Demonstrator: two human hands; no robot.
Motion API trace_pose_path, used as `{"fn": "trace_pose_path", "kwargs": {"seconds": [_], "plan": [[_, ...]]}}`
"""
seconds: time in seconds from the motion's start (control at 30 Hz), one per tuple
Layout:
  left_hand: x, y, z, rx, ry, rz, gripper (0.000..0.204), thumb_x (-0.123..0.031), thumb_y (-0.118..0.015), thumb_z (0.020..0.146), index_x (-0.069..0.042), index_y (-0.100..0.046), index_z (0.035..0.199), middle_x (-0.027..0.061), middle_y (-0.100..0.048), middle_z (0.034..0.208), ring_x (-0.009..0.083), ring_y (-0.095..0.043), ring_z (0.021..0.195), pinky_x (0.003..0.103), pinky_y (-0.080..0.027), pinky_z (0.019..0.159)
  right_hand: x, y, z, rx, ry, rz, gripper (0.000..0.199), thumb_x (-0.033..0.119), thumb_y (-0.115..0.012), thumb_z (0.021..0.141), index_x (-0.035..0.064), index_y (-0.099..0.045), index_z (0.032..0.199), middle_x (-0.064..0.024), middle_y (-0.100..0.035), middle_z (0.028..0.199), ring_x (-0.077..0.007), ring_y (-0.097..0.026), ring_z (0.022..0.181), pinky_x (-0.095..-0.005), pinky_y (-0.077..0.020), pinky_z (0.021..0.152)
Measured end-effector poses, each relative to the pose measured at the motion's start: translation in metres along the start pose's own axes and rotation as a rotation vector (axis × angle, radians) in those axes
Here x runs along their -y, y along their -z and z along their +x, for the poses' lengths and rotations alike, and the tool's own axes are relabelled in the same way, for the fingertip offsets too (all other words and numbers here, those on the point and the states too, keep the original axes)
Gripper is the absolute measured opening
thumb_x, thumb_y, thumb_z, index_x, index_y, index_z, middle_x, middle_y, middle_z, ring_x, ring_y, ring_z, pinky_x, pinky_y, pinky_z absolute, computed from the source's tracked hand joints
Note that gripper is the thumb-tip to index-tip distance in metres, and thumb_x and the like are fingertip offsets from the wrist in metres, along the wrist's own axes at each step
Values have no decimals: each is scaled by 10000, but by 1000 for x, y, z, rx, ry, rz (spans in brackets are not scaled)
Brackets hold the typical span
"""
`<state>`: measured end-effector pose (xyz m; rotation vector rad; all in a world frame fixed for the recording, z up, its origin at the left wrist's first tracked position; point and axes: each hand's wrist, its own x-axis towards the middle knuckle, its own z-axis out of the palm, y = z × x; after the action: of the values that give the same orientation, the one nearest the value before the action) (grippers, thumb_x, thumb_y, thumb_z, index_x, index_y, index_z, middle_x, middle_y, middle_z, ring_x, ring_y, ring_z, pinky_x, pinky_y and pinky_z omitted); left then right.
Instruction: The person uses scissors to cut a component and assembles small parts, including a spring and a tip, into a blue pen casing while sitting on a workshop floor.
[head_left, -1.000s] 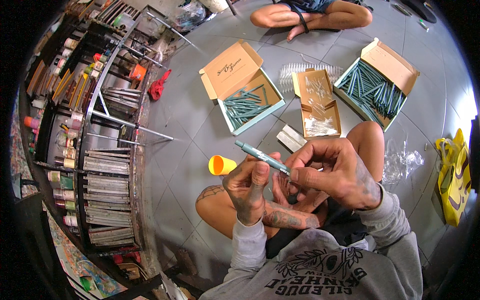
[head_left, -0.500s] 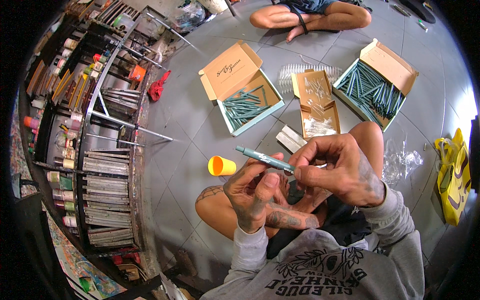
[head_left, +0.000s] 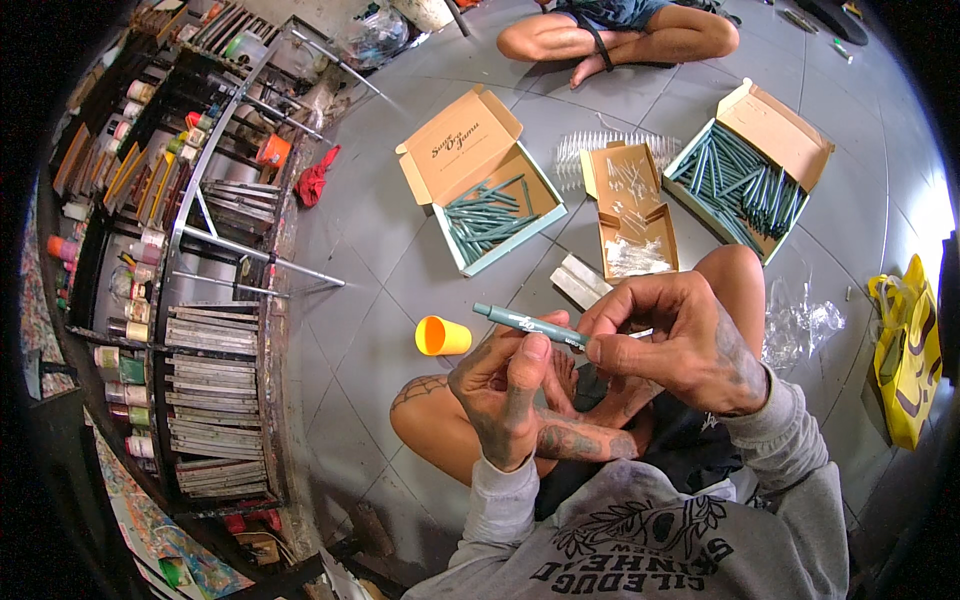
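Note:
A dark green pen (head_left: pixel 512 319) with white print lies nearly level in front of me, sloping down to the right. My left hand (head_left: pixel 507 385) grips its middle between thumb and fingers, and its left end sticks out free. At the right end, my right hand (head_left: pixel 665 335) pinches the pen between thumb and forefinger; the fingers cover that tip. Beyond my hands stand an open carton of green pens (head_left: pixel 485 225), a small open carton of clear plastic parts (head_left: pixel 640 255) and, farther right, a fuller carton of green pens (head_left: pixel 740 180).
A yellow cup (head_left: pixel 443 336) lies on its side left of my hands. Clear plastic wrap (head_left: pixel 805 325) and a yellow bag (head_left: pixel 905 350) are on the right. A metal rack with jars and stacked frames (head_left: pixel 215 390) fills the left. Another person's crossed legs (head_left: pixel 620 35) show at the far side.
My left thumb has moved up onto the pen and presses against it. The pen has tilted a little flatter, its left end slightly lower. The right hand keeps its pinch.

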<state>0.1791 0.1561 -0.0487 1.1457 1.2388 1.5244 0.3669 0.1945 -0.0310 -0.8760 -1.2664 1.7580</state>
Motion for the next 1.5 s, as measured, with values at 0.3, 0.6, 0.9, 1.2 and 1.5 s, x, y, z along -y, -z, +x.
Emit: {"fn": "trace_pose_path", "kwargs": {"seconds": [0.3,0.6,0.9,1.2,1.5], "plan": [[0,-6,3,-31,-44,38,284,-199,-677,921,83,-715,925,34,-555,710,85,-426,617,262,-303,590,1,1,-1,27,-28,54,220,135,-697,872,-78,-639,876,-75,-671,804,-88,-626,697,-247,-520,607],[4,5,0,41,-43,-60,200,-124,-656,904,67,-700,864,205,-709,934,262,-695,931,348,-523,847,4,0,-1,1,-46,30,199,117,-692,869,-74,-635,867,-64,-669,782,-79,-619,676,-243,-512,587],[2,4,0,75,-42,-33,220,-134,-655,872,71,-699,940,204,-706,1038,197,-666,877,314,-513,846,4,1,-2,-21,-44,58,98,22,-708,829,-61,-659,844,-130,-678,947,-111,-640,680,-239,-548,609],[3,0,0,62,-51,-30,207,-129,-696,873,63,-709,948,182,-716,1028,154,-658,847,268,-507,787,2,1,0,-14,8,32,117,42,-713,824,-62,-667,850,-123,-680,951,-105,-638,685,-237,-545,617],[1,-4,0,-21,-6,-26,227,-160,-682,897,64,-720,900,171,-731,966,144,-647,810,271,-496,767,5,1,-1,-17,-25,-22,119,56,-725,812,-47,-677,848,-123,-687,976,-126,-629,863,-256,-531,760]]}}
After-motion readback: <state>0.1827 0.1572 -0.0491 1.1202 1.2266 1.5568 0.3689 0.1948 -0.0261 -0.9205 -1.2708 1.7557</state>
